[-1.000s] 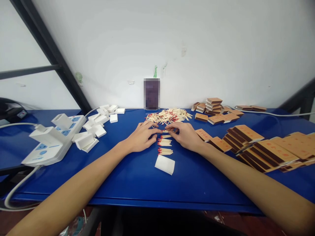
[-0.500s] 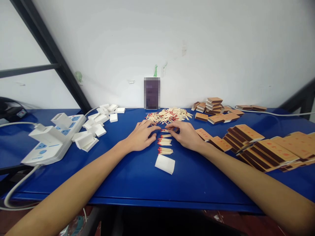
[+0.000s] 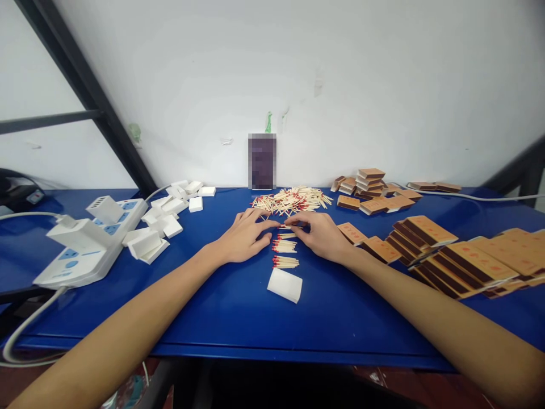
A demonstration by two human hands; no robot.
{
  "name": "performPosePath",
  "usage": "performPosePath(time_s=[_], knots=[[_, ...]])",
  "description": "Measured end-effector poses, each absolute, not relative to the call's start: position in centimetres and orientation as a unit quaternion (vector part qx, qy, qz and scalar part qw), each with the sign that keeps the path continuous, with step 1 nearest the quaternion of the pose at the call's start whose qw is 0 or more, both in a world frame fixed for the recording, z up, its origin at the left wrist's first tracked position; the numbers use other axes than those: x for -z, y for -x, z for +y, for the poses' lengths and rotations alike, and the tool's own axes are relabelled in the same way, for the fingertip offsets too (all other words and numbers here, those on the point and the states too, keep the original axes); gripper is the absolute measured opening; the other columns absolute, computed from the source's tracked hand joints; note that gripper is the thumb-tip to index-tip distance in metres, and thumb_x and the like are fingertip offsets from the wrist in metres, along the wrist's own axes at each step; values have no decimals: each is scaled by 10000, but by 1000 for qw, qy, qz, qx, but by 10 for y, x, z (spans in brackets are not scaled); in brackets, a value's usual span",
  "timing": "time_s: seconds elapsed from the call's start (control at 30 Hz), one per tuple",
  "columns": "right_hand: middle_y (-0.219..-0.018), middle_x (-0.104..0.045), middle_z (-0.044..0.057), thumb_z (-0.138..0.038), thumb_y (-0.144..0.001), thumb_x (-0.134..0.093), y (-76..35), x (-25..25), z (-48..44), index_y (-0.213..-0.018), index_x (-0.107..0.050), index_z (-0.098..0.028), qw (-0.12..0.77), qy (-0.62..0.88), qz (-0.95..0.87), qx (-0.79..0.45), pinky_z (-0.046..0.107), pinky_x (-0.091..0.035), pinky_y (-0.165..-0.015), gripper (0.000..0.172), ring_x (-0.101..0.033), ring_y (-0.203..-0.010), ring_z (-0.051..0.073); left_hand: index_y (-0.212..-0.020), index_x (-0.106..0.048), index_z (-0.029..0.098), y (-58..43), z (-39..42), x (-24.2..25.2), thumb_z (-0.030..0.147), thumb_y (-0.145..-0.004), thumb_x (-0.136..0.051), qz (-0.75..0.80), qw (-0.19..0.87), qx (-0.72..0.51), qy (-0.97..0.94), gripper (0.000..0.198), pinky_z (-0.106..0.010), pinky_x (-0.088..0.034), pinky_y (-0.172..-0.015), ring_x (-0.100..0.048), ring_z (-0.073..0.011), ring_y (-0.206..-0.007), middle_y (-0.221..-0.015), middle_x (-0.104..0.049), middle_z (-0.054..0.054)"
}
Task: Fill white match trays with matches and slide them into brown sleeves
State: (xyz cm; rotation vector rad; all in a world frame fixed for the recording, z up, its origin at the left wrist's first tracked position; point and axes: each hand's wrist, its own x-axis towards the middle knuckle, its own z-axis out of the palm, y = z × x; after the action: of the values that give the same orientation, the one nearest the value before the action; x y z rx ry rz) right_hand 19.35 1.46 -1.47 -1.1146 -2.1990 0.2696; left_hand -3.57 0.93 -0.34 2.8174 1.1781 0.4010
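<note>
Loose matches with red heads lie in a pile (image 3: 298, 199) near the wall. Below it, small rows of matches (image 3: 285, 262) lie one under another, their heads to the left. My left hand (image 3: 243, 236) rests left of the top row, thumb and index finger apart, the index tip at the match heads. My right hand (image 3: 321, 234) is on the right side, its thumb and index finger closed around matches at the top row. A white tray (image 3: 285, 285) lies on the blue table (image 3: 255, 324) below the rows.
White trays (image 3: 172, 226) are heaped at the left beside a power strip (image 3: 89, 250) with plugs and cables. Brown matchbox sleeves (image 3: 481, 264) are stacked at the right, with more (image 3: 371, 182) at the back. A pixelated dark rectangle (image 3: 262, 162) stands by the wall.
My left index fingertip has moved slightly right, closer to my right fingertips at the top row. Otherwise the hands and objects have hardly moved.
</note>
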Motion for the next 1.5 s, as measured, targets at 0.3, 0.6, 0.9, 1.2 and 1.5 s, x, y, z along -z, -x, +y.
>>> performPosePath(time_s=[0.3,0.6,0.9,1.2,1.5], knots=[[-979,-756,53,-95,-873,-542,-194,15,15,-960,-728,-194,332,440,-831,-81,334,-526,-841,228,-688,-901,197,-1369,-542,341,35,9,2,340,-996,-363,387,34,-117,-914,414,-549,-362,-1024,-393,-317,-1284,-1384,-446,-96],[-978,-756,54,-118,-880,-560,-194,17,17,-965,-718,-195,327,452,-826,-75,334,-517,-829,196,-683,-891,200,-1374,-530,298,35,8,2,357,-995,-352,395,38,-124,-909,423,-552,-352,-1041,-387,-317,-1289,-1394,-445,-104],[-954,-757,54,-104,-867,-565,-195,19,17,-964,-723,-191,332,456,-823,-68,313,-522,-789,205,-683,-851,189,-1404,-495,348,34,9,3,405,-1007,-329,411,28,-95,-906,434,-609,-313,-1049,-281,-347,-1364,-1463,-387,-93],[-910,-750,47,-105,-852,-560,-195,18,17,-954,-727,-197,338,449,-824,-71,313,-526,-768,216,-667,-795,178,-1404,-490,351,35,11,6,409,-1003,-339,400,25,-116,-909,433,-589,-325,-1049,-303,-333,-1353,-1441,-413,-89],[-921,-751,59,-105,-842,-572,-195,18,17,-954,-727,-181,337,453,-822,-74,317,-526,-777,206,-668,-801,182,-1398,-495,306,35,9,4,389,-1000,-345,403,26,-109,-908,433,-574,-335,-1044,-345,-328,-1320,-1416,-428,-110]])
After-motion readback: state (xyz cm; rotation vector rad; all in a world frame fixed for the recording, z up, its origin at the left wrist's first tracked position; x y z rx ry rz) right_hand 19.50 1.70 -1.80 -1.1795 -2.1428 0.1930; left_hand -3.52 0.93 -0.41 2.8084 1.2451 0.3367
